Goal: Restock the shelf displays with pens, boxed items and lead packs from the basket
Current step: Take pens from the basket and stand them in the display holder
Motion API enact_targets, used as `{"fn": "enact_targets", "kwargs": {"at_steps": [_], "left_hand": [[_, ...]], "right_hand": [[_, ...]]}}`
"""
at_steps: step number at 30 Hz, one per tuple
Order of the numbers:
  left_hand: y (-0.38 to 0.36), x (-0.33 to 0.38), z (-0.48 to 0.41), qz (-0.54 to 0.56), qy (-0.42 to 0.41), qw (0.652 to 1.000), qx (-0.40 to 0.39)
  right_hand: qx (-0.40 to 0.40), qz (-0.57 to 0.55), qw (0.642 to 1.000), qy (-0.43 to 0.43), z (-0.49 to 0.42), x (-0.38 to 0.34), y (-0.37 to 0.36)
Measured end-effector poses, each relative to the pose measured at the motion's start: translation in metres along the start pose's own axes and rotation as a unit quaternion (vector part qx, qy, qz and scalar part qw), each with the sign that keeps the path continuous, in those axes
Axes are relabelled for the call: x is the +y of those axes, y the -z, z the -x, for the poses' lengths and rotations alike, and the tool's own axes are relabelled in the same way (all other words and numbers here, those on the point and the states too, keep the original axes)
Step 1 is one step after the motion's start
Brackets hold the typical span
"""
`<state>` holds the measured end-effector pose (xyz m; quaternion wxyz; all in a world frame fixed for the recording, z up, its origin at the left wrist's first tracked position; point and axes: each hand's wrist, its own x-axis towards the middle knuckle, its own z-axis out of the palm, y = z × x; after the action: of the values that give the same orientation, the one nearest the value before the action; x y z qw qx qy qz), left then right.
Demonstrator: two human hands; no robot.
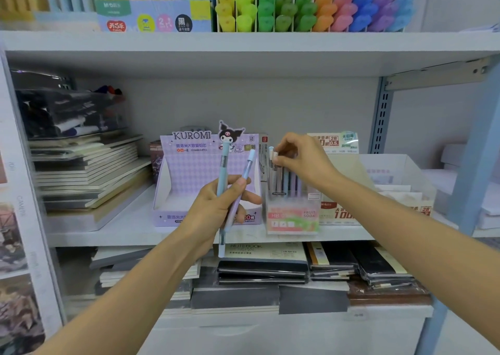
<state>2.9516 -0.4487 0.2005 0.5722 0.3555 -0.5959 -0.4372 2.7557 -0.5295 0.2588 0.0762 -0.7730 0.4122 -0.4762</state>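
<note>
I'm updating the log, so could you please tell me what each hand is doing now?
Left hand: grips two pens.
Right hand: pinches a white-capped pen in the display box.

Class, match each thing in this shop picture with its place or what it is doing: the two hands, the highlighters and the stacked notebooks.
Things:
1 left hand
2 right hand
3 highlighters
4 notebook stack

Places and states:
a on the upper shelf
b grips two pens
c lies at the left of the middle shelf
d pinches the top of a pen standing in the clear box

Pairs: 1-b, 2-d, 3-a, 4-c
</note>
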Motion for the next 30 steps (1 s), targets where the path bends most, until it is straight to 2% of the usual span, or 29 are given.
{"fn": "enact_targets", "kwargs": {"at_steps": [3, 4, 6, 8, 10, 12, 15, 18, 22, 25, 30], "left_hand": [[-0.001, 0.001, 0.003, 0.017, -0.003, 1.000, 0.003], [-0.001, 0.002, 0.004, 0.021, -0.003, 1.000, 0.005], [-0.004, 0.004, 0.007, 0.023, -0.001, 1.000, 0.014], [-0.009, 0.006, 0.008, 0.021, 0.000, 1.000, 0.019], [-0.015, 0.010, 0.008, 0.019, -0.002, 1.000, 0.017], [-0.023, 0.012, 0.009, 0.014, -0.002, 1.000, 0.017], [-0.032, 0.016, 0.011, -0.003, 0.019, 0.999, 0.026], [-0.037, 0.023, 0.008, 0.022, 0.077, 0.996, 0.045], [-0.037, 0.028, 0.003, 0.065, 0.114, 0.989, 0.073], [-0.034, 0.026, 0.004, 0.091, 0.122, 0.987, 0.052], [-0.029, 0.024, 0.010, 0.056, 0.101, 0.993, -0.014]], "right_hand": [[0.020, 0.052, 0.998, 0.001, 0.001, -0.002, 0.001], [0.029, 0.043, 0.999, 0.000, 0.002, -0.003, 0.004], [0.027, -0.053, 0.998, -0.020, 0.006, -0.010, 0.011], [-0.022, -0.179, 0.982, -0.061, 0.015, -0.019, 0.017], [-0.094, -0.230, 0.965, -0.083, 0.025, -0.028, 0.018], [-0.134, -0.266, 0.951, -0.081, 0.034, -0.032, 0.017], [-0.122, -0.311, 0.939, -0.084, 0.040, -0.034, 0.024], [-0.092, -0.304, 0.945, -0.081, 0.040, -0.032, 0.037], [0.005, -0.352, 0.930, -0.104, 0.029, -0.030, 0.054], [0.063, -0.296, 0.949, -0.094, 0.020, -0.023, 0.066], [0.063, -0.153, 0.984, -0.069, 0.017, -0.007, 0.058]]}}
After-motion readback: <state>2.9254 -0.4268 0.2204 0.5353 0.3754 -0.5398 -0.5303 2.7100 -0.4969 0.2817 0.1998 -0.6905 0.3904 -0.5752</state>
